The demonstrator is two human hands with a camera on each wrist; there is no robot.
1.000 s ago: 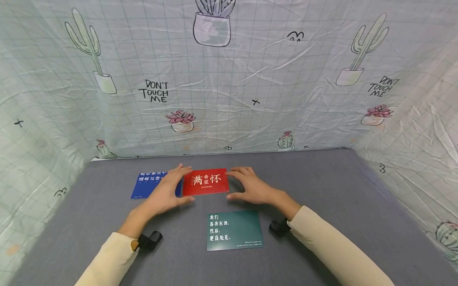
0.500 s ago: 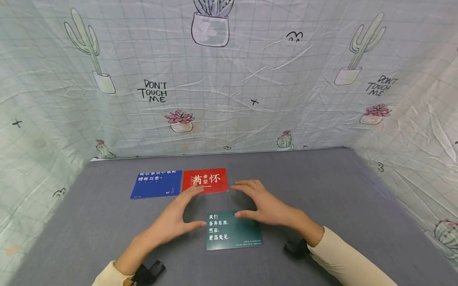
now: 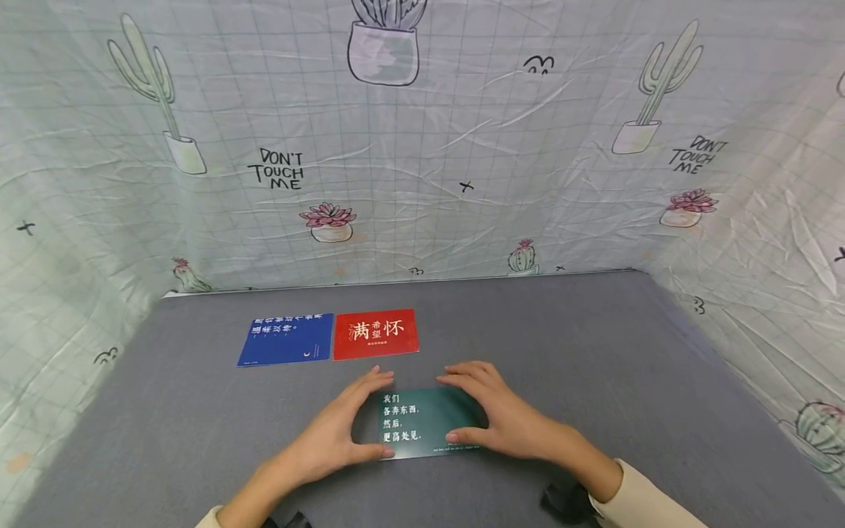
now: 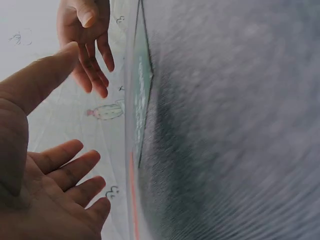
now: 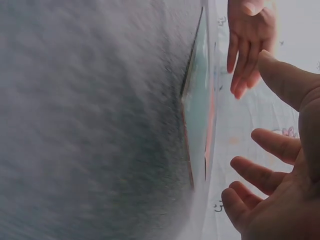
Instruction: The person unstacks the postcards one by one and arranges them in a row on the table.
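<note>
My left hand (image 3: 333, 433) and my right hand (image 3: 508, 418) hang just above the desk (image 3: 561, 323), one on each side of the green card (image 3: 429, 422), which lies flat in front of me with its white lettering upright to my view. I have nothing in either hand: the fingers (image 4: 75, 171) are parted wide from the thumbs on both, lightly bent, palms facing each other. Seen from my wrists, there is a gap between them and the card, so I am not touching it. From my head, my left thumb (image 3: 372, 452) sits over the card's near left corner, and my right thumb (image 3: 465, 435) crosses its right part, covering some of the small print there. Farther off and to the left lie two more flat cards: the red card (image 3: 376, 334) with cream characters, and just beside it, on its left, the blue card (image 3: 285, 341) with white writing and a small crescent. Behind the desk hangs a pale cloth (image 3: 422, 147), gridded and printed with potted cacti. A cream sleeve (image 3: 647, 499) covers my right forearm, with a black device (image 3: 566, 504) at that wrist.
</note>
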